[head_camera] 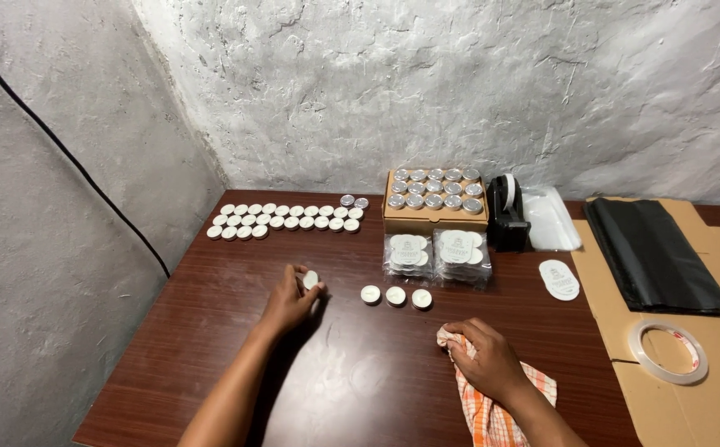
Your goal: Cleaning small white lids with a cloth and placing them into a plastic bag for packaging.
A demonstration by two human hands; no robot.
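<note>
Fingers of our left hand (289, 302) are pinched round a small white round tin (311, 280), held just off the wooden table (211, 331), left of frame centre. Right hand (484, 358) fingers are curled shut, bunching an orange checked cloth (492, 414) against the table, lower right of centre.

Between the hands, slightly higher in frame: 3 white tins (395, 295) in a row on the table, apart from both hands.

Upper left of the table we see rows of white tins (281, 217), plus 2 silver tins (354, 201) at the right end. Top centre: open cardboard box (430, 217) of silver-lidded tins, with 2 clear packs of white round labels (434, 252) in front. Right of the box: black tape dispenser (507, 213), clear plastic bags (552, 219), a loose label stack (560, 280). Far right: flat cardboard (707, 389) carrying a black plastic sheet (654, 252) and a clear tape roll (669, 352).
</note>
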